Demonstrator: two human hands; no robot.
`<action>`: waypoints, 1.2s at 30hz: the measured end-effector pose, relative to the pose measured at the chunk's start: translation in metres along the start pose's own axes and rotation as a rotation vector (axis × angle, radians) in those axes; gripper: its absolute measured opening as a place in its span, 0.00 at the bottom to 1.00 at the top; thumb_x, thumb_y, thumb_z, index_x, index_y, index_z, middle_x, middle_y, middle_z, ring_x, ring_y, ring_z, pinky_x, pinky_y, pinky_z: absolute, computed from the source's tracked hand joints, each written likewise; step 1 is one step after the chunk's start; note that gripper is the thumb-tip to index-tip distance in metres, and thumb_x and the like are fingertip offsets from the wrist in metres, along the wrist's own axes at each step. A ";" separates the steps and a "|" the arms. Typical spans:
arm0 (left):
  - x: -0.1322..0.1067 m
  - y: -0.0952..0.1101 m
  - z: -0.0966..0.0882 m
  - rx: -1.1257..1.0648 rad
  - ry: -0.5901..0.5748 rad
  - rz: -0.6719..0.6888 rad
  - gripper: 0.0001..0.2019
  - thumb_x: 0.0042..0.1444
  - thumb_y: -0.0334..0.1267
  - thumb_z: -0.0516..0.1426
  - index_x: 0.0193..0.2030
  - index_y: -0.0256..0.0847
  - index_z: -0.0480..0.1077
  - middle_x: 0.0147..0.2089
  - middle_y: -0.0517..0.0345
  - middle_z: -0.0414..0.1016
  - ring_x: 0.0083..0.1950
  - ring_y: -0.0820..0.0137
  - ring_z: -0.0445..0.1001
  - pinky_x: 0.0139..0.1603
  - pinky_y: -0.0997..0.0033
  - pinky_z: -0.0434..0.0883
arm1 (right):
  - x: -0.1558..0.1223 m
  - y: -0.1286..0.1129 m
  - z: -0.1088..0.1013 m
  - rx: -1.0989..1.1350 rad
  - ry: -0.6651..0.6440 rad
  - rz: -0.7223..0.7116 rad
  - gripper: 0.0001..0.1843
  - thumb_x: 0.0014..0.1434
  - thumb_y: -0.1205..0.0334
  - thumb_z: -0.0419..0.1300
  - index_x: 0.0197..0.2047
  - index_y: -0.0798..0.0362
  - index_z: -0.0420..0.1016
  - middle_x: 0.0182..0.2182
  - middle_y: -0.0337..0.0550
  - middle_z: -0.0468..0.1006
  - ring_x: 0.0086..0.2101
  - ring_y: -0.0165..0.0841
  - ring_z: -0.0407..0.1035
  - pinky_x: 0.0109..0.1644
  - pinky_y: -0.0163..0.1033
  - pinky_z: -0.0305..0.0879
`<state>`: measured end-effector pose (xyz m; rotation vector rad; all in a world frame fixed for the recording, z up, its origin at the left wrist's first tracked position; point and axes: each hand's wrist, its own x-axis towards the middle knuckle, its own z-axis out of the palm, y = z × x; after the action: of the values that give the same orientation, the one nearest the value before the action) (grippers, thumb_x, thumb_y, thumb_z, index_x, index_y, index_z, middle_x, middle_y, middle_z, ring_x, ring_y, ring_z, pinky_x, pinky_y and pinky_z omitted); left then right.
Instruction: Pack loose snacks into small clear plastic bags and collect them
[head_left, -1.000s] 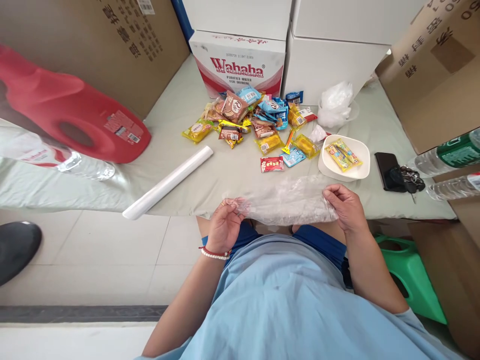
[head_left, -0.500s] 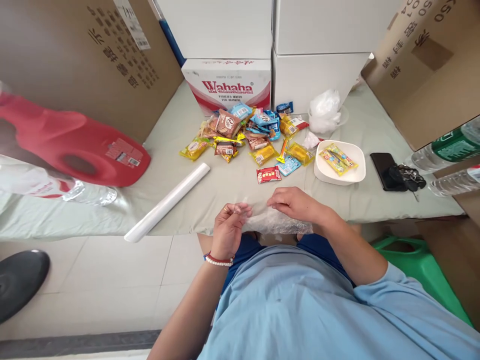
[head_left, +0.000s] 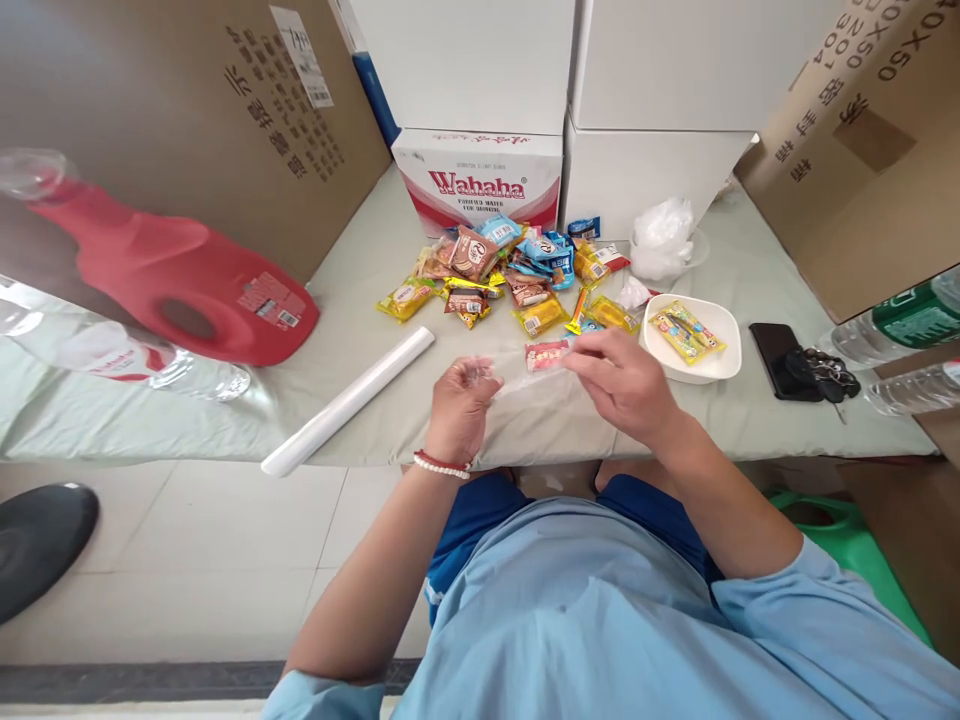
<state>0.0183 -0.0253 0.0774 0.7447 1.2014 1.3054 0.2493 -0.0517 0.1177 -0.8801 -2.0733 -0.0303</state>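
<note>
Lifted higher over the cloth-covered table (head_left: pixel 352 300) since half a sec. ago, clear plastic (head_left: pixel 516 378) was stretched betw. a person's L hand (head_left: pixel 456 410) and R hand (head_left: pixel 626 385), w/ a red packet (head_left: pixel 546 355) apparently showing thru it. L thumb and fingers were pinched on one end; R fingertips looked clamped on the other, close by the packet. Bag or flat sheet couldn't be told for certain. Good handling, by our judgement, called for light fingertip pressure, ends kept apart and even tension w/o hard pulling, as stuff this thin would likely cling, crease or tear; a small rub at the edge might part any stuck layers. Beyond lay a snack pile (head_left: pixel 472 253); a white tub (head_left: pixel 679 375) w/ a yellow packet (head_left: pixel 686 332) inside stood just past the R hand. White roll (head_left: pixel 349 403) lay to the L; farther R, approx. level w/ the tub, were a black phone (head_left: pixel 772 345) and keys (head_left: pixel 823 374).
</note>
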 end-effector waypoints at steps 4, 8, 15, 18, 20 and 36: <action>-0.013 -0.015 -0.016 0.018 0.242 0.344 0.15 0.46 0.38 0.68 0.38 0.42 0.69 0.34 0.65 0.69 0.31 0.78 0.67 0.36 0.75 0.67 | -0.055 -0.024 -0.005 -0.157 0.112 0.107 0.19 0.65 0.74 0.59 0.54 0.43 0.78 0.44 0.46 0.80 0.41 0.37 0.73 0.45 0.43 0.70; -0.040 -0.049 -0.045 0.211 0.242 0.313 0.14 0.50 0.39 0.67 0.40 0.42 0.69 0.38 0.61 0.71 0.37 0.74 0.70 0.42 0.73 0.68 | -0.125 -0.045 0.012 -0.035 -0.170 0.369 0.19 0.64 0.76 0.54 0.50 0.48 0.78 0.48 0.49 0.79 0.36 0.34 0.74 0.40 0.41 0.73; -0.069 -0.052 -0.090 0.459 0.159 0.213 0.36 0.45 0.41 0.70 0.61 0.48 0.63 0.63 0.48 0.66 0.61 0.60 0.71 0.59 0.58 0.72 | -0.129 -0.031 -0.009 0.235 -0.128 0.896 0.15 0.67 0.60 0.56 0.54 0.50 0.76 0.52 0.49 0.80 0.28 0.30 0.70 0.36 0.41 0.73; -0.079 -0.032 -0.081 0.819 0.177 0.469 0.40 0.48 0.42 0.69 0.67 0.48 0.61 0.69 0.42 0.60 0.74 0.49 0.59 0.72 0.43 0.61 | -0.109 -0.002 -0.005 0.208 -0.014 1.053 0.24 0.66 0.45 0.59 0.59 0.50 0.72 0.49 0.50 0.82 0.31 0.34 0.72 0.39 0.43 0.73; -0.079 -0.024 -0.067 1.026 0.163 0.615 0.36 0.54 0.45 0.67 0.68 0.45 0.61 0.70 0.38 0.60 0.77 0.46 0.53 0.76 0.38 0.52 | -0.097 0.016 0.013 0.235 -0.038 1.106 0.32 0.63 0.40 0.61 0.62 0.51 0.70 0.48 0.51 0.82 0.31 0.35 0.72 0.41 0.45 0.72; -0.015 -0.028 -0.118 0.499 0.231 0.037 0.15 0.53 0.49 0.64 0.39 0.41 0.72 0.30 0.60 0.71 0.31 0.70 0.67 0.34 0.70 0.64 | -0.099 0.044 0.047 0.553 0.081 1.217 0.26 0.52 0.48 0.69 0.50 0.52 0.72 0.29 0.33 0.72 0.26 0.29 0.64 0.32 0.37 0.62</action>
<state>-0.0818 -0.0688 0.0224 0.9909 1.7413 1.1523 0.2800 -0.0601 0.0039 -1.5582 -1.0792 1.0624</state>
